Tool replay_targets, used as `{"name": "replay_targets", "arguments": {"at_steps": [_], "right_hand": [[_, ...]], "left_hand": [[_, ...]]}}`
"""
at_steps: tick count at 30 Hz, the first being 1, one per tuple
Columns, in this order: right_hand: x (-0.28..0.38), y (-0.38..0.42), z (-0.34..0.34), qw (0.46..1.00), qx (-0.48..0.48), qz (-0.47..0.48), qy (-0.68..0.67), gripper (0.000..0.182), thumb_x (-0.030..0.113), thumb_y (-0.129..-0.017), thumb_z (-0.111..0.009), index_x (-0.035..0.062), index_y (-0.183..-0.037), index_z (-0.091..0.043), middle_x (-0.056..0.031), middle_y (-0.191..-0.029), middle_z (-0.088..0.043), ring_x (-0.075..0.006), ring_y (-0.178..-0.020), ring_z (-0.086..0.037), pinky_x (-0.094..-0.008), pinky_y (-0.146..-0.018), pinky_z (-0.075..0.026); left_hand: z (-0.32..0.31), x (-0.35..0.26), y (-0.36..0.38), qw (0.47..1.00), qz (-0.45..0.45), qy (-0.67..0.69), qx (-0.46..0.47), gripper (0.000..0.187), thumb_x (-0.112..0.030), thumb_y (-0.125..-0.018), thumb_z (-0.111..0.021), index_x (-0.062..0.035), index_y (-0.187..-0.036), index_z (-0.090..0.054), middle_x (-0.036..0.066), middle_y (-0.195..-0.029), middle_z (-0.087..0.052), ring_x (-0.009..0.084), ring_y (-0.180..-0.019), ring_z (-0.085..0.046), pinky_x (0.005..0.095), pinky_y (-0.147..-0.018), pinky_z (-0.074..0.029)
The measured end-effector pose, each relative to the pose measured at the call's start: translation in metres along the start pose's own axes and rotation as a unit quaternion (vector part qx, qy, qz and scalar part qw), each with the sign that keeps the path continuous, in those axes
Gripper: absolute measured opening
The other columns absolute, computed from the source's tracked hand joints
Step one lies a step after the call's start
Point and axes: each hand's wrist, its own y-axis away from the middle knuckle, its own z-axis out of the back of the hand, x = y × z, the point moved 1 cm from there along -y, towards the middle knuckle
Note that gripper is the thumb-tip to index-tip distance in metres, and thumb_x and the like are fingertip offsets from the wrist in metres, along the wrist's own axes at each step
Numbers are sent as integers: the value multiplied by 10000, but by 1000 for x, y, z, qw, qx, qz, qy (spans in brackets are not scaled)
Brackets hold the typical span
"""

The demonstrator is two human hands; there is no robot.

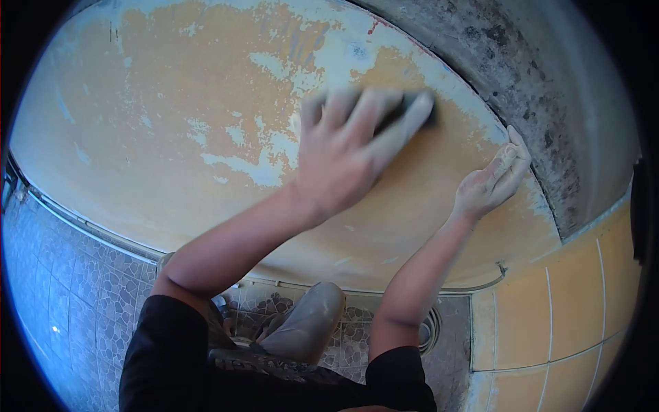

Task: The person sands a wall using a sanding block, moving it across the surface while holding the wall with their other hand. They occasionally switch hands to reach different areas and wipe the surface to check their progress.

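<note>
My left hand (353, 144), blurred by motion and coated in pale dust, is closed on a dark sanding block (431, 117) and presses it to the wall. Most of the block lies hidden under the fingers. Patches of worn yellow and white show on the wall panel (171, 89). Further right, my right hand (495, 173), also dusty, rests against the panel's right edge with its fingers stretched along it. Nothing is visible in that hand.
Beyond the right edge is a rough grey stained strip (528, 89). Yellow tiles (528, 316) stand at lower right. Below lies a stone-patterned floor (103, 309). A coiled hose or cable (430, 331) sits by my right elbow, near my bent knee (319, 309).
</note>
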Motion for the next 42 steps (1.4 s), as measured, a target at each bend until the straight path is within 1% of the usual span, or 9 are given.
{"name": "replay_targets", "arguments": {"at_steps": [3, 6, 13, 22, 28, 31, 35, 38, 42], "right_hand": [[-1, 2, -5, 1000, -19, -21, -4, 371, 268, -1110, -416, -38, -1198, -607, -151, -1128, -640, -228, -993, -595, -366, -872, -474], [4, 2, -12, 998, -44, -35, -26, 359, 252, -1109, -422, -51, -1219, -580, -168, -1167, -626, -240, -1053, -604, -369, -925, -480], [2, 3, -7, 994, -29, -48, -91, 342, 196, -1105, -401, -77, -1246, -549, -197, -1217, -605, -268, -1129, -605, -372, -1004, -482], [-1, 1, -9, 993, -55, -50, -88, 357, 197, -1110, -388, -82, -1268, -545, -208, -1233, -603, -270, -1135, -605, -368, -1013, -483], [-4, 2, -1, 998, -7, -38, -57, 377, 219, -1119, -372, -79, -1274, -544, -211, -1246, -606, -281, -1161, -602, -378, -1036, -466], [-4, 1, -5, 998, -23, -33, -57, 385, 228, -1121, -370, -78, -1264, -556, -215, -1240, -611, -286, -1155, -604, -387, -1029, -473], [-1, 1, -12, 996, -40, -74, -12, 375, 203, -1122, -379, -95, -1286, -537, -232, -1288, -593, -301, -1189, -601, -409, -1069, -472], [-2, 2, -7, 998, -25, -59, 0, 383, 208, -1123, -373, -91, -1297, -537, -235, -1296, -587, -298, -1191, -600, -404, -1064, -474], [-9, 2, 2, 999, 13, -36, -21, 388, 214, -1121, -380, -84, -1304, -549, -231, -1293, -591, -297, -1197, -597, -396, -1067, -472]], "left_hand": [[-3, -12, -5, 999, -12, -17, 28, 564, -192, -850, -585, -249, -1408, -641, -31, -1167, -634, 177, -1016, -535, 374, -920, -407], [-31, -24, 156, 952, -264, 12, 155, 536, -230, -877, -610, -191, -1411, -617, -26, -1159, -595, 172, -1066, -547, 286, -894, -453], [6, 28, -17, 998, 8, -60, -4, 570, -212, -824, -673, -290, -1389, -658, -68, -1231, -644, 180, -980, -562, 401, -808, -368], [18, 50, 154, 948, -253, 20, 192, 600, -228, -821, -640, -284, -1417, -609, -19, -1146, -613, 158, -992, -562, 322, -862, -481], [62, 130, -42, 990, 24, -35, -138, 533, -203, -818, -752, -253, -1345, -690, -18, -1118, -640, 204, -910, -521, 383, -831, -347], [55, 140, -23, 972, 37, -116, -200, 481, -220, -833, -771, -234, -1310, -715, -8, -1077, -659, 199, -897, -518, 381, -825, -336], [48, 83, 137, 988, -129, -49, 75, 544, -158, -836, -655, -275, -1367, -658, -73, -1140, -622, 131, -934, -563, 305, -838, -434], [59, 89, 121, 991, -89, -33, 99, 548, -137, -851, -662, -268, -1383, -643, -48, -1150, -606, 154, -915, -577, 321, -794, -426], [77, 159, -13, 979, 79, -92, -163, 541, -217, -870, -704, -223, -1407, -639, 23, -1078, -571, 205, -923, -496, 373, -809, -351]]}}
